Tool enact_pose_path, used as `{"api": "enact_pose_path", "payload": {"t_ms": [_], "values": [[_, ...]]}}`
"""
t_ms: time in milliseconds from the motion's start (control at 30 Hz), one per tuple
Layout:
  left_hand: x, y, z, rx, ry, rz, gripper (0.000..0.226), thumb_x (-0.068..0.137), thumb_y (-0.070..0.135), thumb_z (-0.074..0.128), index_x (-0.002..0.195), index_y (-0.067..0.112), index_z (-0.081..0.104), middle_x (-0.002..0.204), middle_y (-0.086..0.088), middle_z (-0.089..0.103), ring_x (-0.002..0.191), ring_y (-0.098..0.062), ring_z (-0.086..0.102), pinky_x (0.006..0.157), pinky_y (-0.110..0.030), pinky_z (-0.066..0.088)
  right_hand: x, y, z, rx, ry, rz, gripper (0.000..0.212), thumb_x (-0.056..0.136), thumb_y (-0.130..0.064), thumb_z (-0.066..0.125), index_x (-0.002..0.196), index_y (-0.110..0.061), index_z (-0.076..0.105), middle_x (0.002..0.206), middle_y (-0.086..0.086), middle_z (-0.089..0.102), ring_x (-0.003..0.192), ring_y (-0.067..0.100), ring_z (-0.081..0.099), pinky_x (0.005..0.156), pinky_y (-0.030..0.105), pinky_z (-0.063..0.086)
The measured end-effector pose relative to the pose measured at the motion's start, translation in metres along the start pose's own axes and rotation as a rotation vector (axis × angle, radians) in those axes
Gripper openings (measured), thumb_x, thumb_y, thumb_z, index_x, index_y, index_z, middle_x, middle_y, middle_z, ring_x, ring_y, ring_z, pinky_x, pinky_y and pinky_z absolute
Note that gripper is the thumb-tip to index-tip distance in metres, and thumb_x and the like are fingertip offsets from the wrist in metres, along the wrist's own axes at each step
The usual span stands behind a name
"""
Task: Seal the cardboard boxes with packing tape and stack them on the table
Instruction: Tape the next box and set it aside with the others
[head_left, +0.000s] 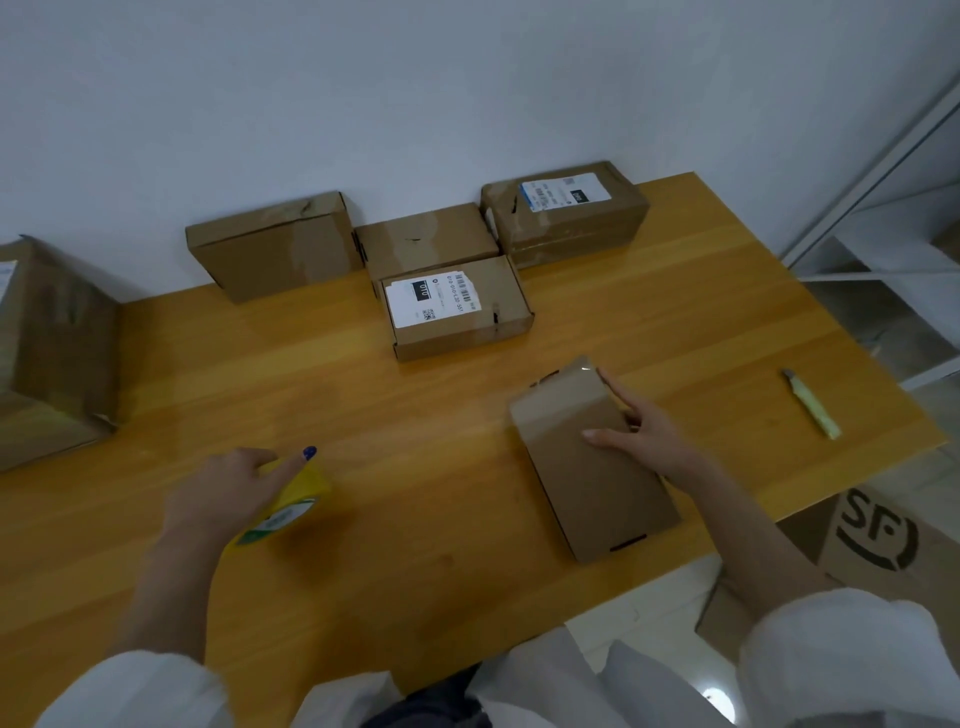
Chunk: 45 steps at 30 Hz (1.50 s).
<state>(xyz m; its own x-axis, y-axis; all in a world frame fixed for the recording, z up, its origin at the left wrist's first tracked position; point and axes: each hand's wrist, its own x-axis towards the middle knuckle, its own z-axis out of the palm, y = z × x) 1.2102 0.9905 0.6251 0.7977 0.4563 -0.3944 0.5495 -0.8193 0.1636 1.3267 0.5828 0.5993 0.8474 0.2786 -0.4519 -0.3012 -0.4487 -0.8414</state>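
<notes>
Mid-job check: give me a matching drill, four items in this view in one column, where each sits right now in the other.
Items:
1. tape roll
2. plain flat box
3. knife
4. big box

Places:
A. alone near the right edge of the table
B. under the right hand
C. far left of the view
D. gripped in the left hand

Pairs: 1-D, 2-B, 3-A, 4-C

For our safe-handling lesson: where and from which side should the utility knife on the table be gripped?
Pinch the utility knife across its pale handle, coming from above at the near end: it lies flat, metal tip at its far end.
</notes>
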Motion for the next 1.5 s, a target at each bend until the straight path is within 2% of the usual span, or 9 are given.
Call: {"api": "enact_pose_path", "payload": {"t_ms": [167,333,467,633,767,933,1233,1367,1500], "values": [[0.001,0.003,-0.016,-0.063,0.014,0.024,0.063,0.090,0.057,0.043,0.129,0.009,0.056,0.068,-0.010,0.065,0.066,-0.022,0.059,0.061,-0.034,0.045,0.002,0.002,-0.006,-0.160,0.015,-0.046,0.078,0.083,-0.025,0.074,0.145,-0.044,0.030,0.127,-0.012,0.044,0.105,0.010,0.050,0.072,0.017,0.047],[0.012,0.008,-0.045,-0.106,0.063,0.053,0.062,0.087,0.062,0.048,0.122,0.013,0.063,0.108,-0.013,0.064,0.100,-0.032,0.055,0.076,-0.037,0.043,0.008,-0.015,-0.030,-0.715,0.167,-0.144,0.082,0.085,-0.034,0.070,0.147,-0.047,0.018,0.121,0.004,0.051,0.094,0.024,0.059,0.072,0.037,0.054],[0.018,0.022,-0.060,-0.102,0.105,0.121,0.066,0.083,0.070,0.044,0.116,0.017,0.066,0.098,-0.008,0.065,0.093,-0.027,0.056,0.074,-0.036,0.045,0.012,-0.033,-0.039,-1.228,0.394,-0.115,0.075,0.091,-0.034,0.060,0.147,-0.041,0.010,0.122,0.009,0.045,0.095,0.028,0.054,0.059,0.030,0.041],[0.015,0.045,-0.062,-0.131,0.123,0.226,0.070,0.080,0.068,0.038,0.115,0.015,0.067,0.082,-0.004,0.064,0.078,-0.020,0.054,0.060,-0.029,0.038,0.022,-0.035,-0.044,-1.433,0.514,-0.024,0.068,0.096,-0.021,0.053,0.147,-0.038,0.011,0.122,0.010,0.043,0.086,0.024,0.043,0.058,0.028,0.035],[0.011,0.056,-0.060,-0.162,0.141,0.231,0.062,0.086,0.065,0.046,0.121,0.017,0.064,0.101,-0.009,0.066,0.087,-0.023,0.055,0.066,-0.031,0.041,0.024,-0.039,-0.047,-1.508,0.466,0.068,0.076,0.098,-0.018,0.049,0.150,-0.036,-0.003,0.127,0.011,0.040,0.094,0.027,0.045,0.060,0.027,0.037],[0.009,0.051,-0.057,-0.187,0.141,0.241,0.084,0.066,0.073,0.031,0.117,0.016,0.066,0.086,-0.004,0.064,0.087,-0.026,0.059,0.073,-0.035,0.047,0.022,-0.039,-0.041,-1.532,0.425,0.044,0.085,0.097,-0.014,0.043,0.148,-0.035,-0.022,0.146,0.020,0.021,0.078,0.025,0.042,0.058,0.029,0.036],[0.014,0.034,-0.069,-0.133,0.179,0.199,0.054,0.086,0.063,0.049,0.109,0.018,0.069,0.076,-0.002,0.061,0.080,-0.025,0.057,0.065,-0.033,0.044,0.026,-0.034,-0.040,-1.517,0.390,-0.128,0.086,0.098,-0.026,0.046,0.147,-0.034,-0.025,0.158,0.018,0.002,0.085,0.029,0.054,0.056,0.029,0.037],[0.003,0.051,-0.069,-0.193,0.203,0.301,0.041,0.089,0.056,0.051,0.095,0.021,0.071,0.073,-0.011,0.066,0.073,-0.026,0.058,0.063,-0.035,0.045,0.032,-0.036,-0.036,-1.572,0.370,0.047,0.085,0.099,-0.021,0.043,0.148,-0.026,-0.025,0.157,0.020,0.009,0.061,0.021,0.043,0.057,0.029,0.036],[-0.008,0.061,-0.065,-0.172,0.279,0.434,0.057,0.072,0.068,0.038,0.075,0.021,0.070,0.061,-0.014,0.062,0.059,-0.023,0.057,0.049,-0.028,0.038,0.036,-0.036,-0.040,-1.605,0.378,0.135,0.084,0.099,-0.021,0.046,0.150,-0.021,-0.021,0.157,0.018,0.011,0.085,0.028,0.054,0.062,0.030,0.036]]}}
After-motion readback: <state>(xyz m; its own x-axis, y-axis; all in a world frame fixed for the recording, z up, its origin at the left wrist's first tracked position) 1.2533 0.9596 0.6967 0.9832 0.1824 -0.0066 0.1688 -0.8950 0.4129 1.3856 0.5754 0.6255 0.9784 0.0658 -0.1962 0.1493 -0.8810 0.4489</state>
